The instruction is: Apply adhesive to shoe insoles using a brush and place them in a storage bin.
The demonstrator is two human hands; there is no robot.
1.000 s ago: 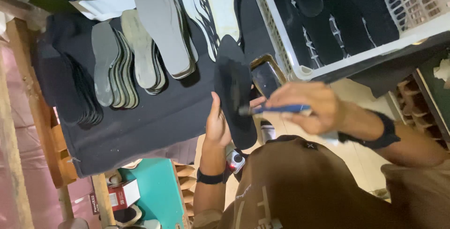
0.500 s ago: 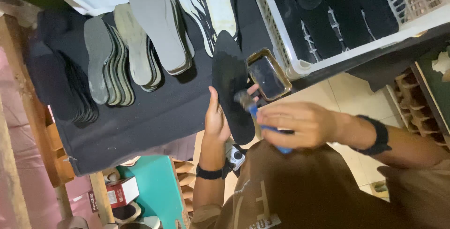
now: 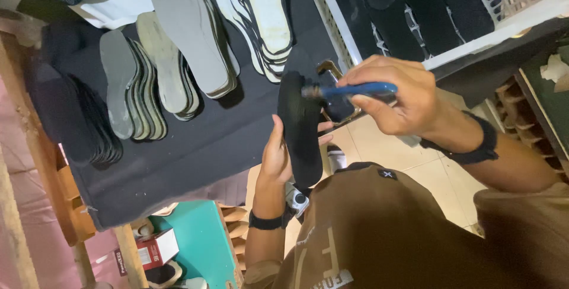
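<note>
- The black insole (image 3: 300,128) is long and flat with rounded ends, matte and dark, held up on edge just in front of the person's chest, over the near edge of the black-covered table (image 3: 195,147).
- The left hand (image 3: 277,156) grips the insole from behind, thumb on one side and fingertips wrapped round the other edge.
- The right hand (image 3: 396,96) is closed round a blue-handled brush (image 3: 347,90); its tip touches the upper end of the insole.
- A small metal tin (image 3: 338,90) sits partly hidden behind the insole and brush; what is in it cannot be told.
- A white tray (image 3: 379,25) at the upper right holds rows of black insoles.
- Fanned stacks of grey insoles (image 3: 151,82) and white insoles (image 3: 261,16) lie on the table, with a dark stack (image 3: 71,117) at the left.
</note>
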